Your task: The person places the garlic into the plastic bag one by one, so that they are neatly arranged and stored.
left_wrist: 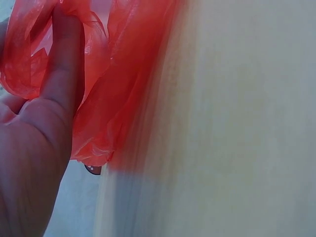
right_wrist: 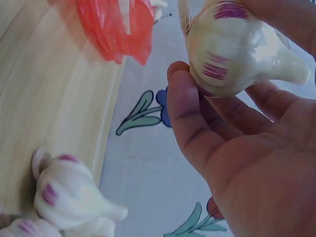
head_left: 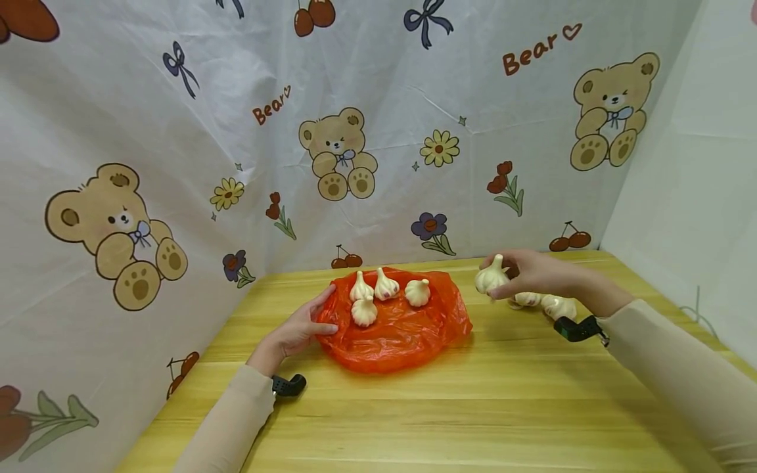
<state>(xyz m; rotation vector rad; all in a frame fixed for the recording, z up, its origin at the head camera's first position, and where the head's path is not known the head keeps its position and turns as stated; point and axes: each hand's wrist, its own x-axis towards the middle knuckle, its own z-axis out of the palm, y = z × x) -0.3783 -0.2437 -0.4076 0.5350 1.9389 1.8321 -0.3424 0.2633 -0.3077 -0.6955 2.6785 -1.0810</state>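
Note:
A red plastic bag (head_left: 390, 335) lies spread wide at its mouth on the table, with several garlic bulbs (head_left: 417, 293) inside, towards its far side. My left hand (head_left: 304, 325) grips the bag's left edge, thumb over the rim; the left wrist view shows the thumb (left_wrist: 64, 64) against the thin red film. To the right of the bag, my right hand (head_left: 523, 272) holds up one garlic bulb (head_left: 491, 279) between thumb and fingers. Purple streaks mark this held bulb (right_wrist: 232, 49) in the right wrist view.
More garlic bulbs (head_left: 558, 307) lie on the wooden table (head_left: 414, 420) below and behind my right hand; one loose bulb (right_wrist: 69, 192) shows close up in the right wrist view. A bear-printed cloth (head_left: 378, 85) hangs along the table's back edge. A white wall (head_left: 704, 171) stands at right.

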